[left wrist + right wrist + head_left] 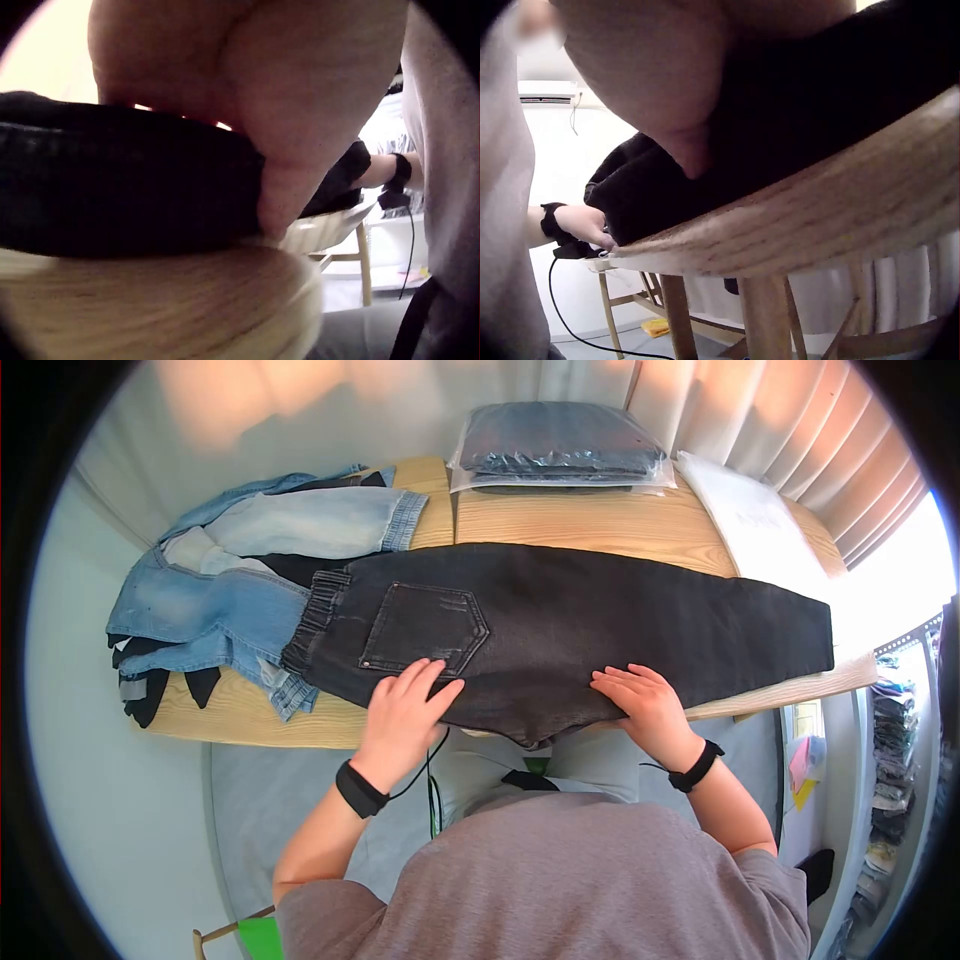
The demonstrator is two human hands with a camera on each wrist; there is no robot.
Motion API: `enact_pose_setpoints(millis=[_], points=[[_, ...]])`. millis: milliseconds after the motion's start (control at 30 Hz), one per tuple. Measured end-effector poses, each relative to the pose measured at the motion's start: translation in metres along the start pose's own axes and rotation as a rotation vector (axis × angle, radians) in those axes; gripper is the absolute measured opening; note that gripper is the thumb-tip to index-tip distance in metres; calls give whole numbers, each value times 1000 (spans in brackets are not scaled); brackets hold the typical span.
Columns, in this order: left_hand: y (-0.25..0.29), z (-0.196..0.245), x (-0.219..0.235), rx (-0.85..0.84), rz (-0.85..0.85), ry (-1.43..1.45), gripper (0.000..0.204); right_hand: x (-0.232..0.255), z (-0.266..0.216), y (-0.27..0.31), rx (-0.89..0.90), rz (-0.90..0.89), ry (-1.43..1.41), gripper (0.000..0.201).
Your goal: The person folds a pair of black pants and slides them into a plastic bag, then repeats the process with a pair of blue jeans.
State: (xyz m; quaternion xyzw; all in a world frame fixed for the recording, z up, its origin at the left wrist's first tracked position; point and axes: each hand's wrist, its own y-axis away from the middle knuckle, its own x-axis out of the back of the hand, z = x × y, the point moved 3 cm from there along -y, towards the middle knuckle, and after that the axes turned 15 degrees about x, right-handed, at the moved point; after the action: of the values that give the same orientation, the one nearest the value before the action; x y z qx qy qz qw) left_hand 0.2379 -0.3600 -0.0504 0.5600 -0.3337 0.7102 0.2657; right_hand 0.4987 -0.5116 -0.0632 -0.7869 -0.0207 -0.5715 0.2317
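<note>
Black jeans (560,620), folded lengthwise, lie across the wooden table with the gathered elastic waistband at left and the hem at right. A back pocket (425,628) faces up. My left hand (398,710) rests on the jeans just below that pocket, fingers extended and thumb apart. In the left wrist view its thumb (281,202) hangs down beside the dark cloth near the table edge. Farther right, my right hand (645,705) lies on the near edge of the jeans with fingers extended. Between the hands, a bit of the jeans droops over the front edge.
Several light and mid-blue denim garments (215,610) are heaped at the left, partly under the waistband. A plastic-bagged stack of dark clothing (560,445) stands at the back. White plastic packaging (755,525) lies at the back right. Shelves of folded clothes (890,760) stand at far right.
</note>
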Motion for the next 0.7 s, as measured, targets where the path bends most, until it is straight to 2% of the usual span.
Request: enact_pose_setpoints(millis=[167,233,267,333,367,433,500,567,600,700], points=[[5,-44,-11,72,21,-109,44,6,10,1,68,-34,-43,43],[6,-54,-2,59,51,-94,37,9,17,-1,47,-35,-142,30],[4,-59,2,98,-7,34,33,13,20,-4,44,-35,-144,30],[0,-57,15,225,-108,296,24,19,31,-11,-151,-136,-324,21],[-3,-59,14,224,-115,296,24,23,36,-17,-153,-108,-382,24],[-6,-64,10,171,-75,274,19,28,45,-28,-146,-179,-421,27],[-9,-70,0,175,-87,313,13,26,58,-36,-392,-325,-512,33],[-15,-79,-9,428,-202,420,11,22,69,-44,-335,-311,-512,35],[-17,-78,-10,427,-207,419,11,21,74,-48,-392,-392,-522,37],[-24,-66,-10,517,-254,297,12,16,82,-55,-415,-450,-548,38]])
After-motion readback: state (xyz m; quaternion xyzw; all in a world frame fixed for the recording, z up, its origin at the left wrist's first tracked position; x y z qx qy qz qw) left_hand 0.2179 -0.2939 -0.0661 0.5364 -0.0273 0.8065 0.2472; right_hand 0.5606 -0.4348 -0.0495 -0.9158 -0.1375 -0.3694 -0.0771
